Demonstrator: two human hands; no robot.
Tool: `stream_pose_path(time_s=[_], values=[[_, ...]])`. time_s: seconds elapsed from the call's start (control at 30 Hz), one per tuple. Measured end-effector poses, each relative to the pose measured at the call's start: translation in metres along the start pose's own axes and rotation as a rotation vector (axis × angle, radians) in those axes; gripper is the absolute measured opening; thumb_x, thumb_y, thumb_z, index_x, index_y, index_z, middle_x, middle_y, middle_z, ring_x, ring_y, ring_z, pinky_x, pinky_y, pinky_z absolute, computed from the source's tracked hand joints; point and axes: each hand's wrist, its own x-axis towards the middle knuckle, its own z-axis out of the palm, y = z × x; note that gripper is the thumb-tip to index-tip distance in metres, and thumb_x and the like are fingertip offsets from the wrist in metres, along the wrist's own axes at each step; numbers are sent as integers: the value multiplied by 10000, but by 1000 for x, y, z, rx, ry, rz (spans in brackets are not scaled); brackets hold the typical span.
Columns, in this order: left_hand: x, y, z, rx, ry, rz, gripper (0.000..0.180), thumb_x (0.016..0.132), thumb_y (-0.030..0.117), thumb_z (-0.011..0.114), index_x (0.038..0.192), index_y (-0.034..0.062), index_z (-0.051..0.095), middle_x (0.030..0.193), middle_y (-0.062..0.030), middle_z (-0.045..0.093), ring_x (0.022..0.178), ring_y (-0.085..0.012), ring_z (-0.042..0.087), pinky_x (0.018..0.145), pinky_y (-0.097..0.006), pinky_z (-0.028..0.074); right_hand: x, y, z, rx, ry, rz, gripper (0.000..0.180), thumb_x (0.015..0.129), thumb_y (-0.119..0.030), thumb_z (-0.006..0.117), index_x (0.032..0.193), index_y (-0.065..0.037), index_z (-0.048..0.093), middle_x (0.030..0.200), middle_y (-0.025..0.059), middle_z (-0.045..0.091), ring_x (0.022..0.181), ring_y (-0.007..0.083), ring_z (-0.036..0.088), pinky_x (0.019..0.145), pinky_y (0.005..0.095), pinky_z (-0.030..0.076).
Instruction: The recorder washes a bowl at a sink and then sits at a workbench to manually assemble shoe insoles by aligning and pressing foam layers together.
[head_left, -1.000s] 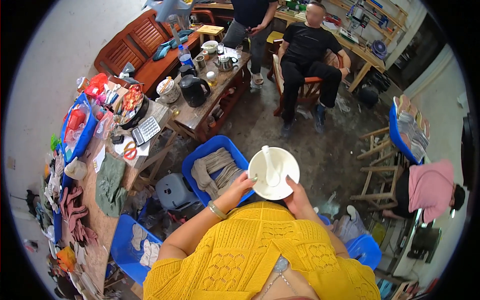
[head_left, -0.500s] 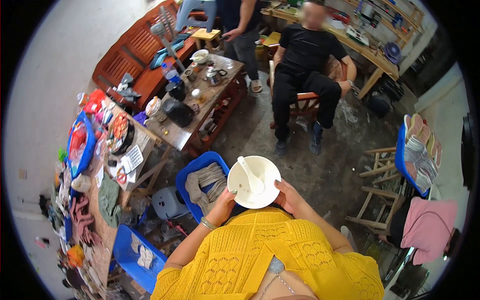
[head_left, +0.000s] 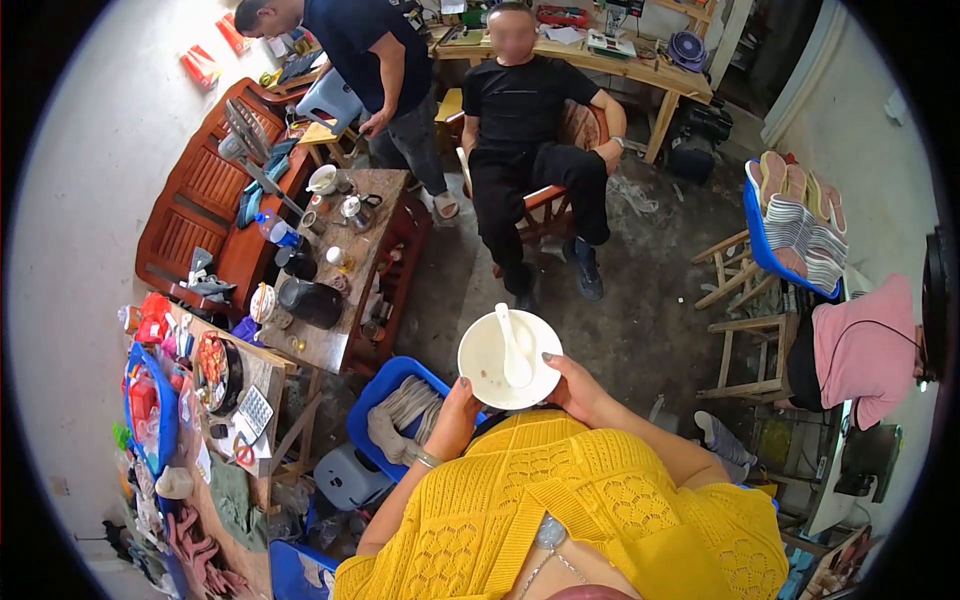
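Between my two hands I carry a white bowl (head_left: 480,365) in front of my body. A white spoon (head_left: 515,362) stands in it, its handle leaning on the far rim, and a few small specks lie on the inside. My left hand (head_left: 456,415) grips the bowl's left side, thumb at the rim. On the other side my right hand (head_left: 582,390) holds it the same way, thumb over the rim. The remaining fingers of both hands are mostly hidden beneath the bowl.
Ahead, a person in black sits in a wooden armchair (head_left: 548,200); another stands bending beside a low table (head_left: 350,205) with cups and a kettle. A blue bin (head_left: 365,385) is near my left arm. A cluttered workbench (head_left: 225,480) lies left; wooden stools (head_left: 745,350) stand right.
My view has swung rightward and up, so the surroundings shift left and lower. The standing person's blue stool has come down beside the small wooden stool. Both hands still hold the bowl.
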Motion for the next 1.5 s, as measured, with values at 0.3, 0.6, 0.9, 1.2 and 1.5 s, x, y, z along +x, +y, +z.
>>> stream_pose_path(time_s=[0.3,0.6,0.9,1.2,1.5], values=[[11,-11,-10,25,-10,3,538,971,426,359,1345,41,380,1340,-60,465,1212,-185,448,1013,-347,333,4,-8,-4,18,27,77,487,888,-239,491,1313,-38,364,1243,133,513,1104,263,542,963,428,432],[20,19,-45,-26,348,120,274,906,209,523,1103,21,552,956,-51,627,856,-137,622,832,-277,483,22,-11,-27,-7,31,48,609,831,-247,569,1353,-38,335,1285,167,475,1159,311,495,981,468,406],[68,136,-126,187,630,297,228,818,143,558,985,38,672,727,55,558,625,-43,440,577,-191,338,60,-38,-6,-30,83,-46,613,847,-290,551,1367,-54,326,1339,151,446,1217,307,439,1039,446,331],[182,291,-292,-44,603,442,205,861,72,525,1022,2,631,727,16,591,505,-5,406,473,-138,279,176,-65,52,-91,145,-149,703,810,-349,579,1388,-77,285,1349,146,422,1224,309,433,1023,457,361],[343,376,-448,-226,637,233,212,885,192,524,1043,93,625,939,6,677,809,-100,609,708,-234,431,293,-87,152,3,166,-229,732,807,-401,558,1397,-84,263,1356,142,414,1218,299,445,1001,447,385]])
